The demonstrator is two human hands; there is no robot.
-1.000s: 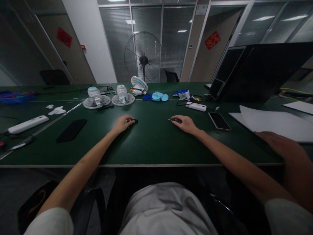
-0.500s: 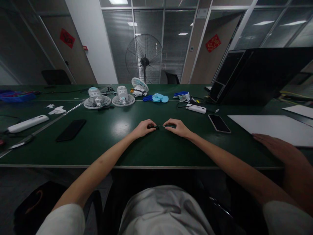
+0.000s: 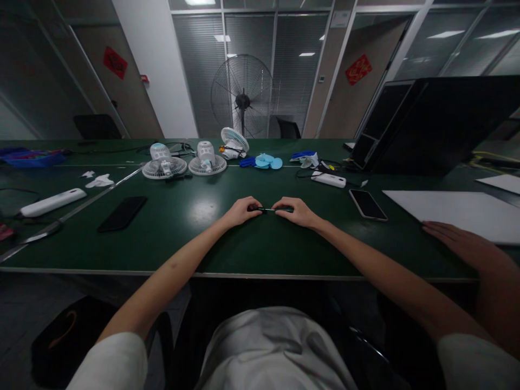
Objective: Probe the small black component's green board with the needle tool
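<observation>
Head view, as noted from where I stand: at the centre of the frame, both hands work low over the green table (image 3: 244,252), nearly meeting. The left hand (image 3: 239,212) is closed narrow, fingertips pinching a small dark piece (image 3: 255,208), largely hidden by the fingers. The right hand (image 3: 301,212), also narrow, grips a slim tool (image 3: 285,209) by its dark handle, its thin metal shaft pointing left at that piece. Whether the tip is seated in the piece or merely beside it cannot be told at this size. Findings on risk, in my judgement: the shaft is aimed towards the left fingertips, so a slip under pressure could nick them; the likely cause would be poor alignment or too light a pinch. A small piece so held could also twist loose and skid across the smooth table. Right of centre, a pale-edged phone (image 3: 368,205) lies near the right forearm, and a sideways elbow movement might knock it. At the right edge, a co-worker's hand (image 3: 457,238) rests by a white sheet (image 3: 450,208); crowding there could jog the right arm.
</observation>
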